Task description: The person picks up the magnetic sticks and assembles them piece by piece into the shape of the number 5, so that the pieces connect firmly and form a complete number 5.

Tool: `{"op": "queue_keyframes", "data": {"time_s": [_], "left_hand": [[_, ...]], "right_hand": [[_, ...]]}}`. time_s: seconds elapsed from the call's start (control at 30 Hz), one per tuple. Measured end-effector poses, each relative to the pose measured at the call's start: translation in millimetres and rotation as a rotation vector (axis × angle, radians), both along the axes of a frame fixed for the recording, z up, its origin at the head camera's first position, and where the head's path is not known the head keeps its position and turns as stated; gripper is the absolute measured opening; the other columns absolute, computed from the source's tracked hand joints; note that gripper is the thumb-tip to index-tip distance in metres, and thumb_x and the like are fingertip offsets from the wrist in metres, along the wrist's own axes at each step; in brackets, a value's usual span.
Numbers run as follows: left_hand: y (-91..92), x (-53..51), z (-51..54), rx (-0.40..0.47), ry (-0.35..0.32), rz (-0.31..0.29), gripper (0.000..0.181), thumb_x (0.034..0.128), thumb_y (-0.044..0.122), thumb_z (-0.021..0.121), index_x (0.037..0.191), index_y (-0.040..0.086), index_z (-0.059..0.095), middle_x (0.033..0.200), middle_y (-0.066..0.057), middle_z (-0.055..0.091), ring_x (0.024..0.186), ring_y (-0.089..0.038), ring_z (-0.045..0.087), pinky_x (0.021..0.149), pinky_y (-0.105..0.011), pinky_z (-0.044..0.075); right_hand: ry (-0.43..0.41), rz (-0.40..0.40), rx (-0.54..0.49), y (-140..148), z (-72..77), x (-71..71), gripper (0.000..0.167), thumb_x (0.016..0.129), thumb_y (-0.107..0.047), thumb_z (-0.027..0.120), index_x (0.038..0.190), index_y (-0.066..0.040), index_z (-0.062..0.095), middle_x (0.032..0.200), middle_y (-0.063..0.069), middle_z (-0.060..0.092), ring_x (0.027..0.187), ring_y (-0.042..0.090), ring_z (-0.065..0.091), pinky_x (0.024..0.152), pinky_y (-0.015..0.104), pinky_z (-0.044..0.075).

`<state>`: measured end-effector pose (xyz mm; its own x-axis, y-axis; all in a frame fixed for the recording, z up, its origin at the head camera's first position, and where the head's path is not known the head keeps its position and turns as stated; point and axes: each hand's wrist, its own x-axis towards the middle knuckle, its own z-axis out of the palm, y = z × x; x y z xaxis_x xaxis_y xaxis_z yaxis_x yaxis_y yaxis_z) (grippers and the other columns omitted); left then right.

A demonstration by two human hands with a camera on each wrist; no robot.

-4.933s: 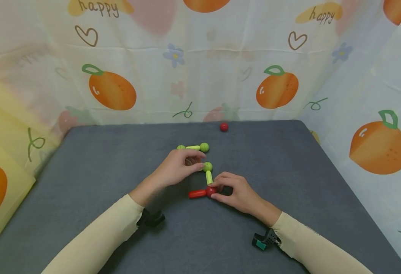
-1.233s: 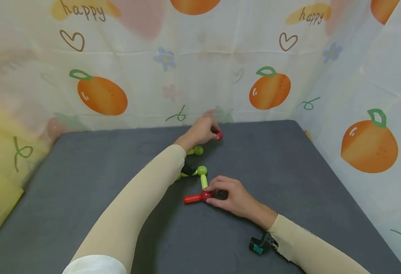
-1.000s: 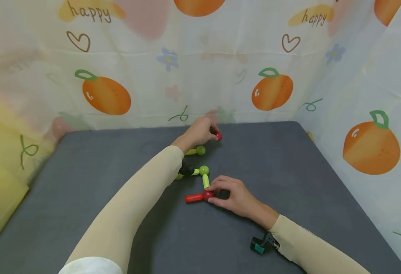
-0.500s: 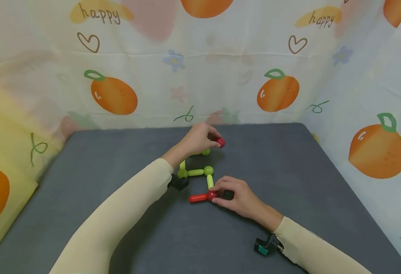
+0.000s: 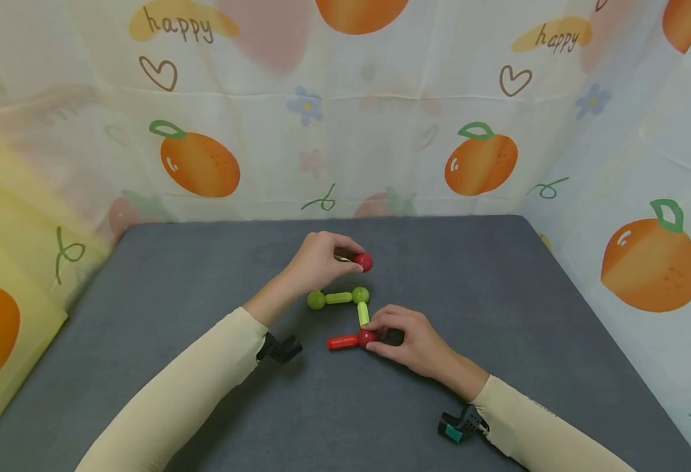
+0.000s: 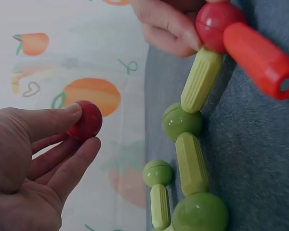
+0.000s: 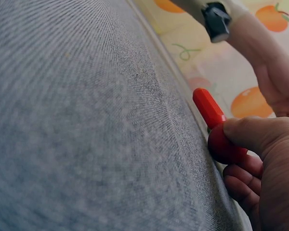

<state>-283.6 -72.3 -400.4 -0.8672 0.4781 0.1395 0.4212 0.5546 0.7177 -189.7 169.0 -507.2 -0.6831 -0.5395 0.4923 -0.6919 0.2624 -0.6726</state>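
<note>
My left hand (image 5: 317,262) pinches a loose red ball (image 5: 364,262) between thumb and fingers, raised above the table. My right hand (image 5: 412,341) holds another red ball (image 5: 366,337), which joins a red rod (image 5: 343,343) pointing left and a yellow-green rod (image 5: 363,314). That rod runs to a green ball (image 5: 360,295), then a second yellow-green rod (image 5: 338,297) leads to another green ball (image 5: 316,300). In the left wrist view the chain continues to a farther green ball (image 6: 158,173) on a rod; in the head view my left hand mostly hides that part.
A dark grey tabletop (image 5: 469,275) lies under everything. Patterned cloth (image 5: 381,151) with orange prints hangs behind and at the sides. A black wrist camera (image 5: 280,349) sits on the left wrist, another camera (image 5: 462,423) on the right.
My left hand went to the back of the table, grasped the loose red ball and brought it nearer, up off the surface. My right hand stays at the joined red ball.
</note>
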Motion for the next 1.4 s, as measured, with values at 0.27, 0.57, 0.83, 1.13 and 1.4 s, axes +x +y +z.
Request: {"op": "queue_keyframes", "data": {"time_s": [0.27,0.57,0.83,1.13,1.4], "left_hand": [[-27.1,22.7,-5.2,0.056,-0.026,0.06,0.026,0.0911,0.013,0.091,0.116,0.01,0.084,0.105,0.0,0.08,0.099,-0.018,0.077,0.084,-0.039,0.063],[-45.4,43.8,-6.9,0.112,-0.059,0.039,0.022,0.0901,0.009,0.091,0.111,0.009,0.084,0.105,-0.003,0.079,0.096,-0.022,0.078,0.086,-0.04,0.064],[-65.0,59.0,-18.5,0.135,-0.119,0.037,0.024,0.0901,0.006,0.09,0.113,0.008,0.083,0.107,-0.004,0.078,0.099,-0.02,0.077,0.089,-0.037,0.063],[-87.2,69.0,-26.8,0.119,-0.135,0.021,0.032,0.0895,0.004,0.09,0.12,0.003,0.082,0.11,-0.005,0.079,0.099,-0.021,0.078,0.087,-0.034,0.064],[-92.4,75.1,-35.0,0.005,-0.149,-0.085,0.028,0.0887,0.011,0.093,0.115,0.01,0.085,0.108,0.002,0.079,0.098,-0.015,0.076,0.082,-0.031,0.063]], "right_hand": [[0.0,-0.002,0.026,2.2,-2.1,1.3,0.025,0.094,-0.013,0.089,0.116,-0.021,0.081,0.111,-0.005,0.071,0.091,0.013,0.068,0.079,0.035,0.06],[-0.024,-0.009,0.027,4.9,-3.3,3.8,0.026,0.095,-0.014,0.088,0.118,-0.022,0.081,0.112,-0.005,0.071,0.091,0.014,0.068,0.08,0.036,0.06],[-0.018,-0.008,0.028,4.4,-6.0,5.1,0.028,0.093,-0.012,0.09,0.118,-0.021,0.08,0.111,-0.006,0.07,0.09,0.014,0.067,0.079,0.034,0.06],[0.002,-0.002,0.034,1.2,-2.5,0.6,0.028,0.093,-0.013,0.089,0.118,-0.022,0.081,0.112,-0.007,0.07,0.092,0.013,0.067,0.079,0.035,0.06],[-0.009,-0.012,0.058,2.6,0.2,1.4,0.029,0.092,-0.013,0.09,0.119,-0.019,0.081,0.112,-0.007,0.07,0.093,0.013,0.067,0.081,0.035,0.06]]}}
